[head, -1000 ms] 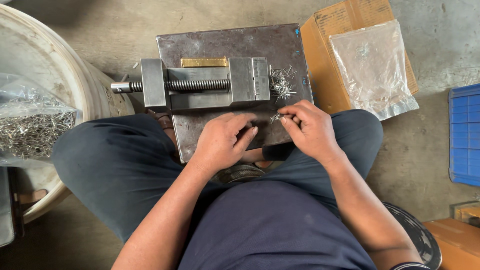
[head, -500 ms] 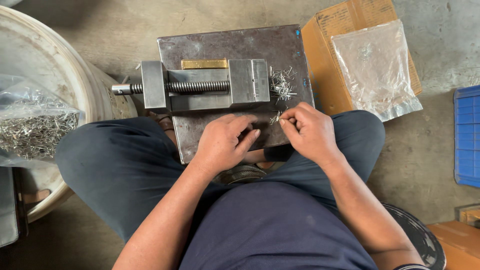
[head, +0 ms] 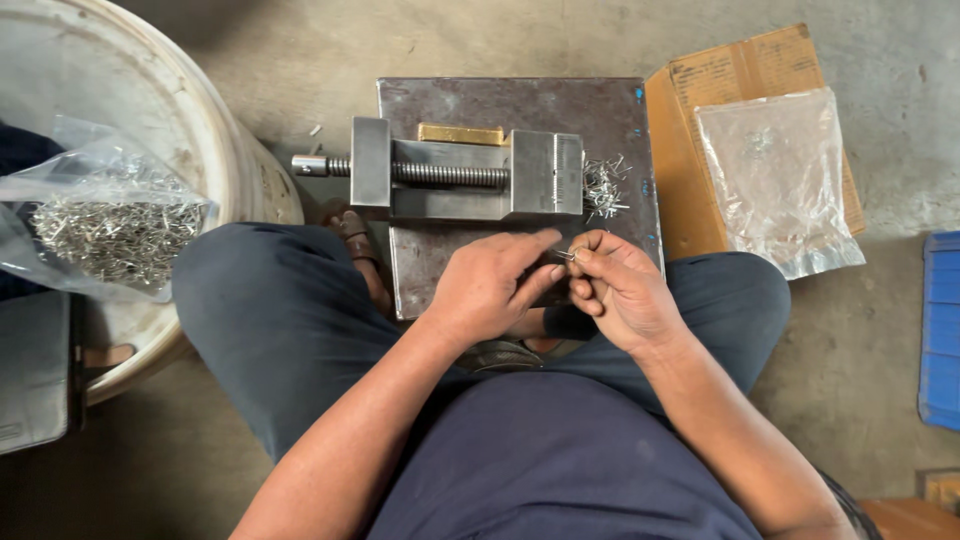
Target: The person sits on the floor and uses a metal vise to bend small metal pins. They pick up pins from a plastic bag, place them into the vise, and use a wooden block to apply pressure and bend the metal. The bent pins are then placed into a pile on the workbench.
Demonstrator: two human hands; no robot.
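My left hand (head: pixel 492 288) and my right hand (head: pixel 618 290) meet over the near edge of a grey steel plate (head: pixel 520 105). Between the fingertips of both hands is a small metal pin (head: pixel 564 255). A steel vise (head: pixel 468 175) with a threaded screw lies on the plate just beyond my hands. A brass bar (head: pixel 462 134) rests behind it. A loose pile of small metal pins (head: pixel 604 187) sits at the vise's right end, close above my right hand.
A clear bag of metal pins (head: pixel 110 225) lies in a white bucket (head: pixel 215 150) at the left. A cardboard box (head: pixel 740 90) with a clear plastic bag (head: pixel 775 175) stands at the right. A blue crate (head: pixel 940 330) is at the far right. My knees flank the plate.
My hands have stayed together over the plate's near edge, with the fingers shifting slightly around the small pin. The camera view has moved a little.
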